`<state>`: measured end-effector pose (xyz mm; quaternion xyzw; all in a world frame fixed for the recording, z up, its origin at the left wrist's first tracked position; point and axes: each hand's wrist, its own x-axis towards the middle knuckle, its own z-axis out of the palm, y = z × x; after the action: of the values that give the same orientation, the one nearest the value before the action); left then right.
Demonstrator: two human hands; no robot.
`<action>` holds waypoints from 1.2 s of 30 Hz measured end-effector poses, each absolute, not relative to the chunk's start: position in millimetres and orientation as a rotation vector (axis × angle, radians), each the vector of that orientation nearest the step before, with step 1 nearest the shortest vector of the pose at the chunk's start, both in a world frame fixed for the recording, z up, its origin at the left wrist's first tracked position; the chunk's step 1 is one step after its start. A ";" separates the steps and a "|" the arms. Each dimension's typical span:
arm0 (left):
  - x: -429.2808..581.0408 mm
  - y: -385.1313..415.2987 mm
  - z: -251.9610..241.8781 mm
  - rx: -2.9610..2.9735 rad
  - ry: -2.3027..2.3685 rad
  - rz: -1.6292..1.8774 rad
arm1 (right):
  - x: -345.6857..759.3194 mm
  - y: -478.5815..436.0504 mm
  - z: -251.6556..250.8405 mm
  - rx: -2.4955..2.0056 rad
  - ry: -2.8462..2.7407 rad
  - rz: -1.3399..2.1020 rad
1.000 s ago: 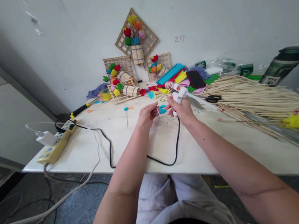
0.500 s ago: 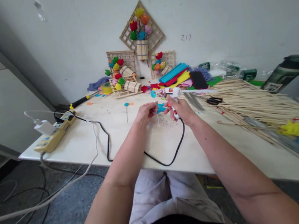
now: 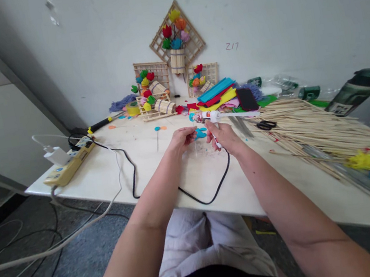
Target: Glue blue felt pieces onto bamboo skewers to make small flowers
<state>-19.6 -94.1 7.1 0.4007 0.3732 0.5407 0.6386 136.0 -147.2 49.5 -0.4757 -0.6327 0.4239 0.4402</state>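
My left hand point(image 3: 181, 139) is closed in a pinch on a thin wooden stick point(image 3: 195, 147) that hangs down over the white table point(image 3: 114, 178). My right hand point(image 3: 224, 136) is wrapped round the handle of a white glue gun point(image 3: 215, 116), whose body lies sideways with its nozzle pointing left, close to the top of the stick. A black cord point(image 3: 214, 190) runs from the gun in a loop across the table. A blue foam piece point(image 3: 201, 132) lies just behind my hands.
A yellow power strip point(image 3: 66, 168) with a white plug sits at the left edge. Wooden lattice frames with foam flowers point(image 3: 176, 37) lean on the wall. Coloured foam sheets point(image 3: 217, 93), a dark phone point(image 3: 246, 98), scissors point(image 3: 265, 124) and a big heap of bamboo sticks point(image 3: 324, 130) fill the right side.
The glue gun has tipped from upright to lying sideways, nozzle toward the stick. The stick has swung from tilted to hanging straight down. The view has shifted slightly.
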 end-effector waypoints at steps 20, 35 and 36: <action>-14.3 -98.4 10.1 0.930 0.868 1.196 | 138.3 -140.2 43.4 -1.137 -1.465 1.065; -11.0 -103.4 15.9 0.892 0.770 1.101 | 139.5 -138.2 48.9 -0.978 -1.202 1.043; -10.4 -103.8 15.9 0.895 0.751 1.086 | 139.4 -137.3 48.1 -0.974 -1.176 1.028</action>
<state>-10.4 -103.8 15.9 0.4016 0.3371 0.4872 0.6984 139.4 -137.3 48.1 -0.4213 -0.5084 0.4444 0.6055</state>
